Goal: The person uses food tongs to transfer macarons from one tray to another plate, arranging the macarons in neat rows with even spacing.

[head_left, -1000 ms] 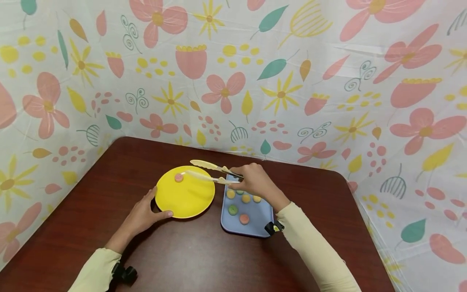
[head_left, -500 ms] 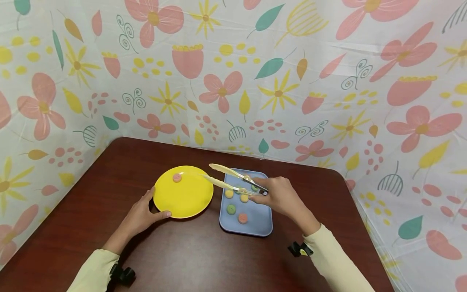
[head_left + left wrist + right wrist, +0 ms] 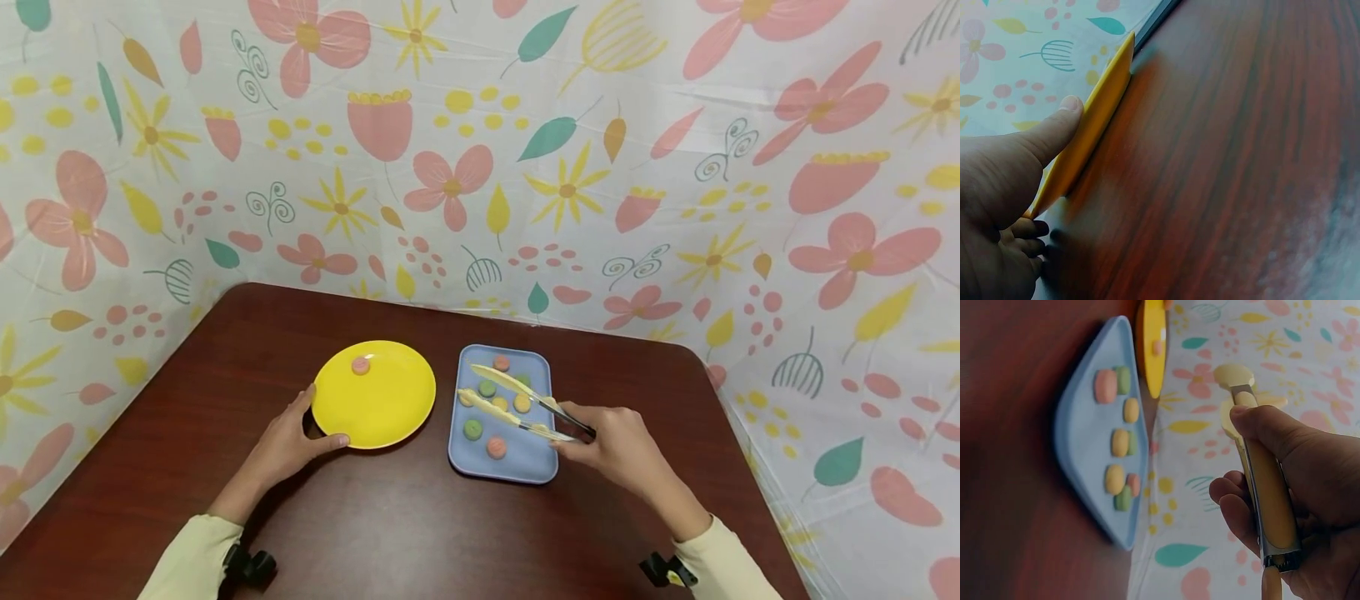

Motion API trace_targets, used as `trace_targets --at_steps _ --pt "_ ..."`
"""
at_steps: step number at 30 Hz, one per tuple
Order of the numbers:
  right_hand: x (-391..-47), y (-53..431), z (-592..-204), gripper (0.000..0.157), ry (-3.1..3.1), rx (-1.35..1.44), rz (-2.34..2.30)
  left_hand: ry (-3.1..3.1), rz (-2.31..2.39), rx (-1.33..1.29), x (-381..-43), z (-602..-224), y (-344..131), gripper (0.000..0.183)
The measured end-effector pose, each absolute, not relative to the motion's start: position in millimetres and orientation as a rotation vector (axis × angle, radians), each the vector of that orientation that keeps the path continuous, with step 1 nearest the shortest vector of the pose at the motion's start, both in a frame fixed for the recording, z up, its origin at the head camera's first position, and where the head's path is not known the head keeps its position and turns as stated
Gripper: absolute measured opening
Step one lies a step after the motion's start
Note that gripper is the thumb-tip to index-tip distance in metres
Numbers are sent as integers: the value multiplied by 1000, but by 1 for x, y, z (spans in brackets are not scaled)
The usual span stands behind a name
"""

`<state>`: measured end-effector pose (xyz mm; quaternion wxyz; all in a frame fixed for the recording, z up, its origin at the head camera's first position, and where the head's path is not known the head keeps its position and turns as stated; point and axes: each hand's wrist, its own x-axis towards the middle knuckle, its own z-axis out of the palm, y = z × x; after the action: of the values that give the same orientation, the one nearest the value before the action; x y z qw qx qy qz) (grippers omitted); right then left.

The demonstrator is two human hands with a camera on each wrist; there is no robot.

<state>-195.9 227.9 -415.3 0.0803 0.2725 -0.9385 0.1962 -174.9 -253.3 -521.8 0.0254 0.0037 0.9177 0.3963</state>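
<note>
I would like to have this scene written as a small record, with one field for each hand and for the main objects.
Left hand: the left hand holds the rim of the yellow plate
Right hand: the right hand grips the tongs
Tongs tips: spread apart, over the blue tray
On plate: one pink sweet
On tray: two pink sweets, three green sweets, three yellow sweets
Surface: brown table
Background: flowered cloth

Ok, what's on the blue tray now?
Three yellow pieces, three green pieces and two pink pieces sit on the blue tray. In the head view, the tongs in the right hand hide parts of some.
</note>
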Motion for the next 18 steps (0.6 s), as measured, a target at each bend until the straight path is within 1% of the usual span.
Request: trace_targets --at_steps 11,18 --pt "-170 257 -437 48 -2840 773 592 2847 1210 20 -175 -523 -253 126" --pt "-166 265 -447 41 -2872 818 560 2848 1212 13 -176 -522 -254 127"
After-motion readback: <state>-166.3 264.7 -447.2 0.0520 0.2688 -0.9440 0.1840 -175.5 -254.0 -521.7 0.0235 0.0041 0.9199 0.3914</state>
